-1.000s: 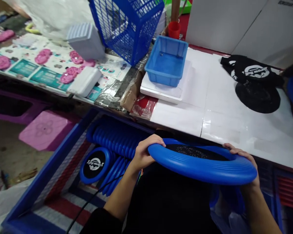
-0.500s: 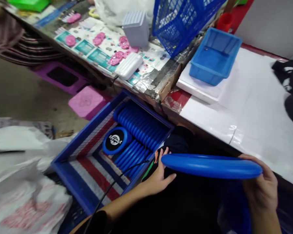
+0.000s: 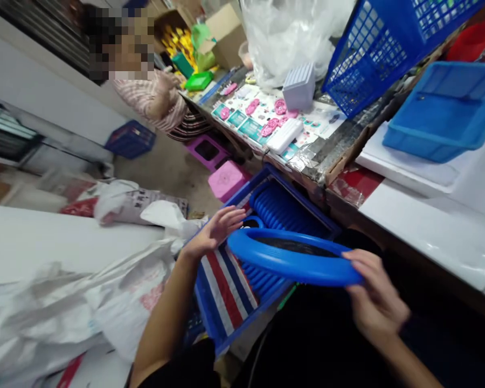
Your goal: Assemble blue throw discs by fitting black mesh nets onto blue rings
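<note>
holding the blue disc [image 3: 285, 262] at a tilt with the right hand [image 3: 375, 293], clamped on the right end of its thick rim, thumb below and fingers on top. spreading the left hand [image 3: 216, 231] loose and unclosed, fingers stretched out, just beside the disc's left end; cannot tell whether touching there. seeing the disc between both hands, partly in front of a blue crate [image 3: 222, 340] lined in red, white and blue stripes and filled with 2 rows of blue rings [image 3: 281, 213]. looking past the crate at a pink stool [image 3: 228, 180], a purple stool [image 3: 207, 152] and a person in a striped top [image 3: 153, 102]. seeing, to the right, a blue tray [image 3: 440, 121] on a flat white box [image 3: 408, 161] on the table [image 3: 432, 229], and a blue basket [image 3: 383, 48] behind. seeing white sacks [image 3: 117, 302] at left.
</note>
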A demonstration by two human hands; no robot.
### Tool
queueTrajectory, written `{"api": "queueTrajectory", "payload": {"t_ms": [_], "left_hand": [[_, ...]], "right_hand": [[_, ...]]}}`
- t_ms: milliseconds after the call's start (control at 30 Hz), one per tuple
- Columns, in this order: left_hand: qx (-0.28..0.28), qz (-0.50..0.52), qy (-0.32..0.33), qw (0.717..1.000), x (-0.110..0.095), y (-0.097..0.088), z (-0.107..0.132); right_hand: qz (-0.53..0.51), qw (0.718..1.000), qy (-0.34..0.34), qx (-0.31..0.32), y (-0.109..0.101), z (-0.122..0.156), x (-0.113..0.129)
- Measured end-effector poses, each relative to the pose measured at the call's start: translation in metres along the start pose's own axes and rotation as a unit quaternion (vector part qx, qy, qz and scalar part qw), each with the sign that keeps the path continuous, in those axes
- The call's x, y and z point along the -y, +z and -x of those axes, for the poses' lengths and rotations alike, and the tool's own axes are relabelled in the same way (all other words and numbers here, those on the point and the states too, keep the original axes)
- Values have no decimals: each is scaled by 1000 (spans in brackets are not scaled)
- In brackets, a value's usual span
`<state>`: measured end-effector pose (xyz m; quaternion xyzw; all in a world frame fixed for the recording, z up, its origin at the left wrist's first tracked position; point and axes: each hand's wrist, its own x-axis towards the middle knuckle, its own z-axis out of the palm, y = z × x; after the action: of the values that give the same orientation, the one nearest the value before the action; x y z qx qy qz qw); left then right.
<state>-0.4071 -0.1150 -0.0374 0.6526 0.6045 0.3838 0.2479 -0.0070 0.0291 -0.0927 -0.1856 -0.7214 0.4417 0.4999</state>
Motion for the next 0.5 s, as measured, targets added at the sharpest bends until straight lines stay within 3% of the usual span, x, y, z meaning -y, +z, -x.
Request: {"api": "queueTrajectory", "payload": {"t_ms": [33, 100, 200, 267, 333, 400, 500], "left_hand": [[8, 13, -16, 1000, -10, -10, -3], [19, -66, -62, 996, -33, -23, -4], [-14, -239, -131, 962, -58, -36, 8], [-15, -311, -128, 942, -55, -39, 22], [-16, -368, -128, 921, -33, -36, 41], [-8, -403, -173, 899, 3, -23, 61], [-10, -405, -323, 855, 70, 13, 88]], "right_hand": [[-10, 1000, -29, 0, 32, -9, -1], [-16, 998, -40, -42, 80, -22, -6], [-33, 998, 0, -53, 108, -29, -25], [-24, 998, 29, -48, 102, -27, -44], [-8, 995, 78, -63, 84, -21, -65], [8, 985, 149, -89, 61, -15, -87], [36, 957, 228, -174, 33, -7, -112]]}}
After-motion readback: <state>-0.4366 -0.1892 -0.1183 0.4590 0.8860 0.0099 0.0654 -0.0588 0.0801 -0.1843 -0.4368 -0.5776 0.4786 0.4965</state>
